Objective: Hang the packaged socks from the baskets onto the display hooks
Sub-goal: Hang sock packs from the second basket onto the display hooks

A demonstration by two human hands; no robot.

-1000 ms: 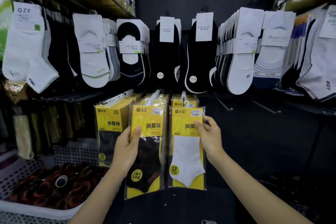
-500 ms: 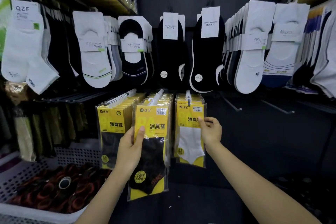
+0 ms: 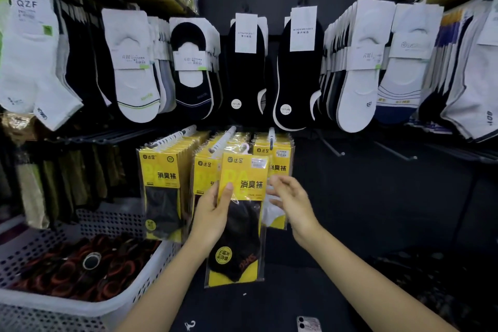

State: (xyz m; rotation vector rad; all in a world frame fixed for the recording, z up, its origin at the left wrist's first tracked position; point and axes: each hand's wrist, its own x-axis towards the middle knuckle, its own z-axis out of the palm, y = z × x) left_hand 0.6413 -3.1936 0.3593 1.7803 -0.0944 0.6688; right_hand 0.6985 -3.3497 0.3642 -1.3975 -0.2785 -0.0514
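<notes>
The left hand (image 3: 213, 219) grips the sock pack (image 3: 242, 197) by its left edge, just before the middle hook (image 3: 226, 137); the right hand (image 3: 291, 197) is beside it, fingers (image 3: 277, 183) loose and empty; the pack looks light, bendy, slippery; hold the stiff yellow top.

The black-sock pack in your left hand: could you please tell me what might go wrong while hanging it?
The pack is pinched at one edge by the left hand, so it may twist or slip. Its top sits between two hooks and could land on the white-sock row by mistake. The middle hook looks full.
</notes>
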